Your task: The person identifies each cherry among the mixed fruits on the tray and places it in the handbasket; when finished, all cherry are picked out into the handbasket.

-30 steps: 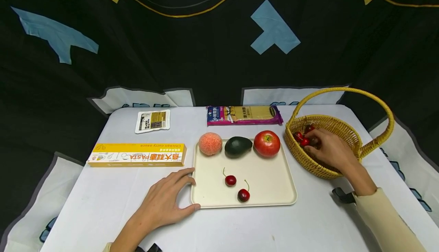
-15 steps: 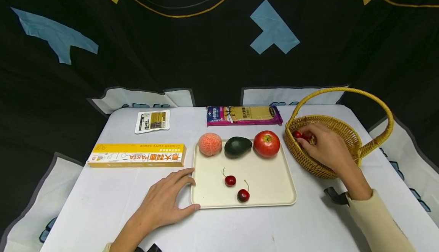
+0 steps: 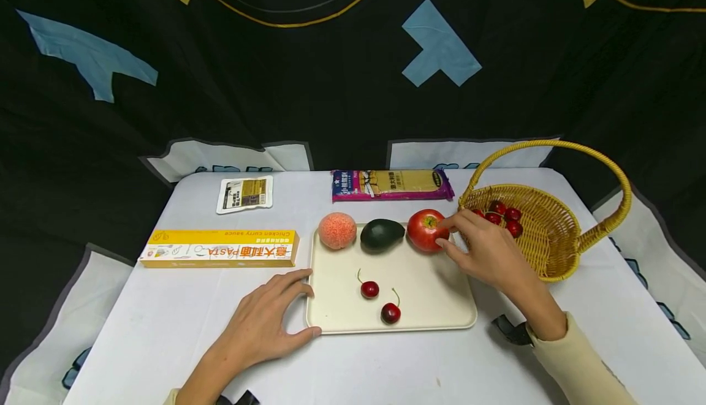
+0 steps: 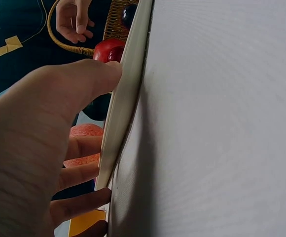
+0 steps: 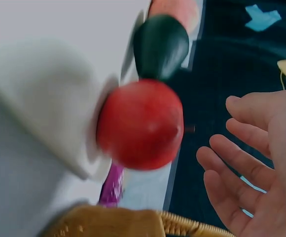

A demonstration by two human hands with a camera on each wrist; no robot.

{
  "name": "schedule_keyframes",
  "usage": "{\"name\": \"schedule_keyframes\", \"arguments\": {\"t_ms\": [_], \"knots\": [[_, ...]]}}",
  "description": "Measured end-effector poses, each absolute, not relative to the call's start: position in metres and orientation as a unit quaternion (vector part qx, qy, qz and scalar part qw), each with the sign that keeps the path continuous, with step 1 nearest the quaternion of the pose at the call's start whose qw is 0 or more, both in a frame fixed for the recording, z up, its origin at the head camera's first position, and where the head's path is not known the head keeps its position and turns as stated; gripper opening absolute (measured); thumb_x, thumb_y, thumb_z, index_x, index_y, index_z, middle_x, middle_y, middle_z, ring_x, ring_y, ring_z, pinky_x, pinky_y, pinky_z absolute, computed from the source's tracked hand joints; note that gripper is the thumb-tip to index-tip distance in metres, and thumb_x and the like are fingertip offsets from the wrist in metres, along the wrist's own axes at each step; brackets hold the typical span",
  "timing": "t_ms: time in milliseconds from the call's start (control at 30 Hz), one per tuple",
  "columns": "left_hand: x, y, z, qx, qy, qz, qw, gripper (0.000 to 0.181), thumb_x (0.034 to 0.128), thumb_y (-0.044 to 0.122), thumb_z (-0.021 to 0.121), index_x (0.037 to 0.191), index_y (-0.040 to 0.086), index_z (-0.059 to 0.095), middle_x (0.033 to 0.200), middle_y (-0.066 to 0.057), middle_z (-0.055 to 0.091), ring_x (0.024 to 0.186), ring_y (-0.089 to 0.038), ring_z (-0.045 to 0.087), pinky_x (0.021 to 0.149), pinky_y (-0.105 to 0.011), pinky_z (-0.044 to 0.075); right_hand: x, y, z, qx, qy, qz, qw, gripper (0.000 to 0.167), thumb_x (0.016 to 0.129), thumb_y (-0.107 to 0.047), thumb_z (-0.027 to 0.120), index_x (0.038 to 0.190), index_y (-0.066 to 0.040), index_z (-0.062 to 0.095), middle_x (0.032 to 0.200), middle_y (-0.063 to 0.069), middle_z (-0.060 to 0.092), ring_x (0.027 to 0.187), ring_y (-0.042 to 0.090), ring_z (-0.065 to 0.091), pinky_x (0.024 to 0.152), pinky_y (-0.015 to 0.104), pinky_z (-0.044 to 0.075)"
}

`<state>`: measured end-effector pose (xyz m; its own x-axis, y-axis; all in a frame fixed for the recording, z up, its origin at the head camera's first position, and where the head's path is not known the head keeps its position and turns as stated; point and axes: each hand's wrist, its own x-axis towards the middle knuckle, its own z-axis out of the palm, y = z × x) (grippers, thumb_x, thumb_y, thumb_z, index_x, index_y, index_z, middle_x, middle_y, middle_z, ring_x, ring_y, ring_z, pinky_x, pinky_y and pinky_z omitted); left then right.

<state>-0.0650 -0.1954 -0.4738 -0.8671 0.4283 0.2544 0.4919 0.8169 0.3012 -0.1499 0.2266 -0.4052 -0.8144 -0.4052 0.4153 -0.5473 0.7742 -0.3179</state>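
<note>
My left hand (image 3: pixel 265 322) rests on the table at the left of the cream tray (image 3: pixel 336 316), thumb and fingertips touching its rim near the front left corner. In the left wrist view the thumb (image 4: pixel 96 79) presses the rim. My right hand (image 3: pixel 488 252) is above the tray's right side, beside the red apple (image 3: pixel 426 230). In the right wrist view its fingers (image 5: pixel 241 163) are loosely spread, with nothing between them and a gap to the apple. Two stemmed cherries, one behind (image 3: pixel 369 290) and one in front (image 3: pixel 390 314), lie on the tray.
A peach (image 3: pixel 337 231) and an avocado (image 3: pixel 382 236) sit along the tray's back edge. The wicker basket (image 3: pixel 546 249) with a tall handle holds several cherries (image 3: pixel 513 221). A pasta box (image 3: pixel 220 249), a white pouch (image 3: pixel 245 194) and a pasta packet (image 3: pixel 393 185) lie around the tray.
My right hand has come out of the basket and moved left to beside the apple, uncovering the cherries in the basket. The left hand and tray have stayed put.
</note>
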Motion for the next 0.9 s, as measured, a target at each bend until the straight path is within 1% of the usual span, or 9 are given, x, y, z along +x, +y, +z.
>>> {"name": "schedule_keyframes", "arguments": {"t_ms": [67, 167, 333, 467, 533, 633, 767, 900], "knots": [[-0.065, -0.195, -0.474, -0.244, -0.948, -0.182, 0.089, 0.056, 0.0767, 0.064, 0.088, 0.117, 0.03, 0.07, 0.156, 0.006, 0.057, 0.135, -0.019, 0.061, 0.094, -0.047, 0.058, -0.147, 0.221, -0.407, 0.267, -0.925, 0.22, 0.16, 0.028, 0.088, -0.019, 0.091, 0.111, -0.015, 0.077, 0.103, 0.004, 0.072, 0.079, 0.017, 0.067, 0.065, 0.035, 0.059], [-0.065, -0.196, -0.475, -0.246, -0.947, -0.184, 0.091, 0.057, 0.0769, 0.064, 0.088, 0.118, 0.03, 0.07, 0.156, 0.006, 0.057, 0.135, -0.02, 0.061, 0.094, -0.047, 0.058, -0.143, 0.215, -0.41, 0.276, -0.923, 0.219, 0.157, 0.029, 0.087, -0.021, 0.091, 0.112, -0.015, 0.077, 0.104, 0.004, 0.072, 0.079, 0.016, 0.066, 0.066, 0.035, 0.059], [-0.065, -0.196, -0.475, -0.247, -0.947, -0.184, 0.094, 0.057, 0.0769, 0.065, 0.088, 0.118, 0.03, 0.07, 0.156, 0.005, 0.057, 0.136, -0.019, 0.06, 0.095, -0.046, 0.058, -0.138, 0.205, -0.414, 0.303, -0.917, 0.209, 0.15, 0.032, 0.086, -0.022, 0.092, 0.114, -0.014, 0.078, 0.108, 0.003, 0.075, 0.084, 0.019, 0.073, 0.069, 0.037, 0.061], [-0.065, -0.197, -0.474, -0.246, -0.947, -0.186, 0.093, 0.057, 0.0765, 0.065, 0.088, 0.118, 0.03, 0.07, 0.157, 0.006, 0.057, 0.137, -0.019, 0.06, 0.095, -0.047, 0.058, -0.135, 0.199, -0.419, 0.332, -0.908, 0.209, 0.149, 0.034, 0.086, -0.024, 0.092, 0.115, -0.015, 0.077, 0.11, 0.002, 0.076, 0.085, 0.019, 0.076, 0.066, 0.035, 0.061], [-0.065, -0.197, -0.474, -0.247, -0.946, -0.186, 0.094, 0.057, 0.0766, 0.065, 0.088, 0.118, 0.03, 0.07, 0.157, 0.005, 0.057, 0.137, -0.019, 0.06, 0.095, -0.047, 0.058, -0.133, 0.196, -0.421, 0.343, -0.905, 0.21, 0.141, 0.033, 0.087, -0.026, 0.091, 0.115, -0.016, 0.076, 0.11, 0.001, 0.076, 0.087, 0.019, 0.077, 0.067, 0.034, 0.061], [-0.065, -0.197, -0.474, -0.247, -0.946, -0.186, 0.095, 0.057, 0.0767, 0.064, 0.088, 0.118, 0.03, 0.07, 0.157, 0.005, 0.057, 0.137, -0.02, 0.06, 0.095, -0.048, 0.058, -0.128, 0.19, -0.423, 0.355, -0.901, 0.22, 0.115, 0.031, 0.09, -0.029, 0.089, 0.116, -0.017, 0.077, 0.112, -0.001, 0.076, 0.091, 0.017, 0.077, 0.072, 0.035, 0.062], [-0.065, -0.196, -0.473, -0.246, -0.946, -0.188, 0.095, 0.057, 0.0764, 0.064, 0.088, 0.118, 0.03, 0.07, 0.156, 0.005, 0.058, 0.136, -0.02, 0.061, 0.094, -0.048, 0.058, -0.12, 0.182, -0.425, 0.369, -0.897, 0.235, 0.071, 0.028, 0.092, -0.03, 0.087, 0.116, -0.019, 0.078, 0.114, -0.006, 0.075, 0.1, 0.011, 0.073, 0.083, 0.037, 0.062], [-0.064, -0.196, -0.473, -0.244, -0.947, -0.187, 0.091, 0.057, 0.0763, 0.064, 0.088, 0.118, 0.03, 0.07, 0.156, 0.005, 0.058, 0.136, -0.019, 0.061, 0.095, -0.047, 0.058, -0.113, 0.175, -0.429, 0.39, -0.887, 0.245, 0.042, 0.025, 0.093, -0.027, 0.085, 0.116, -0.02, 0.078, 0.114, -0.009, 0.074, 0.099, 0.009, 0.07, 0.084, 0.034, 0.06]]}}
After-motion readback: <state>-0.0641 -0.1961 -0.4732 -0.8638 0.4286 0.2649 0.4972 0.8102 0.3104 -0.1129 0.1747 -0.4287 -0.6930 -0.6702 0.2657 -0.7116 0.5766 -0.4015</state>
